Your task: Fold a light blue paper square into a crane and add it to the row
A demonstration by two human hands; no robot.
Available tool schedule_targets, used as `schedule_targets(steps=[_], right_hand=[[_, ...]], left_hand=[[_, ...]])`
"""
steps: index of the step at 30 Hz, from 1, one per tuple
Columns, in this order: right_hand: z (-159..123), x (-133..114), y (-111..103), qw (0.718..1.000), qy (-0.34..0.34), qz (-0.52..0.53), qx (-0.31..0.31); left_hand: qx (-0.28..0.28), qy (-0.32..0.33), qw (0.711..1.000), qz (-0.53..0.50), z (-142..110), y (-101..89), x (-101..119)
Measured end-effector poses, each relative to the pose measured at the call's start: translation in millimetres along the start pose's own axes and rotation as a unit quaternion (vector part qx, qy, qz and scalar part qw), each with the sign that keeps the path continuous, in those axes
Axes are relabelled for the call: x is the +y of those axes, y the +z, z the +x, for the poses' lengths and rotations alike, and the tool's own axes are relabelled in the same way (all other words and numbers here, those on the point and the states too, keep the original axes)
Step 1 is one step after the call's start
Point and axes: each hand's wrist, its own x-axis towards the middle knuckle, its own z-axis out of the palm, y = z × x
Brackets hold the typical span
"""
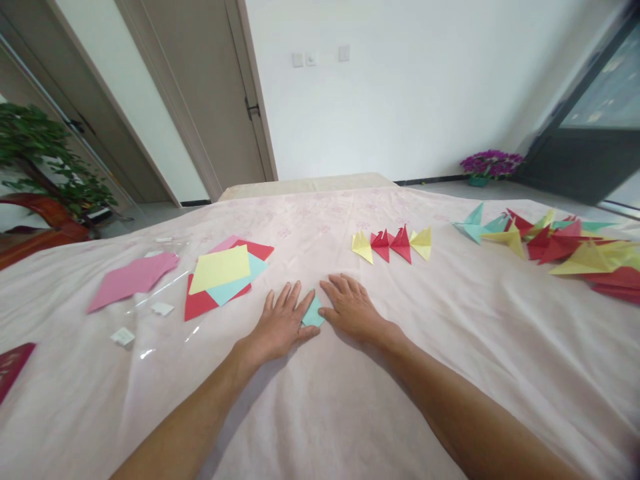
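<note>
A small folded piece of light blue-green paper (pixel 313 313) lies flat on the pale pink tablecloth (pixel 330 400), between my two hands. My left hand (pixel 284 323) rests on its left side, fingers spread, with the index finger and thumb along its edges. On the other side my right hand (pixel 353 308) lies palm down with its fingers stretched forward and the thumb at the paper's right edge. Part of the paper is hidden under my fingers.
Sheets of coloured paper (pixel 221 268) overlap to the left, near a pink paper stack (pixel 133 281) and clear plastic wrapping. Folded paper cranes (pixel 401 245) stand in a short row ahead. More cranes (pixel 560 240) pile up at the right. A dark red item (pixel 15 367) sits at the left edge.
</note>
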Motion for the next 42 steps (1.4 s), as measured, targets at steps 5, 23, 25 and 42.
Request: schedule_targets(steps=[5,23,25,42], right_hand=[[0.5,1.9,-1.5,1.0,0.013,0.022,0.001],[-5.6,-12.3,2.5,0.999,0.018,-0.046,0.008],[-5.8,-12.0,2.2,0.999,0.018,-0.044,0.006],[-4.7,-12.1,4.3,0.998,0.039,-0.026,0.034]], left_hand=[[-0.03,-0.001,1.0,-0.005,3.8,-2.8,-0.4],[0.109,-0.033,0.992,-0.047,-4.0,9.9,-4.6],[0.125,-0.041,0.99,-0.053,-5.9,10.8,-3.7],[0.191,0.066,0.979,-0.022,-20.8,24.0,38.9]])
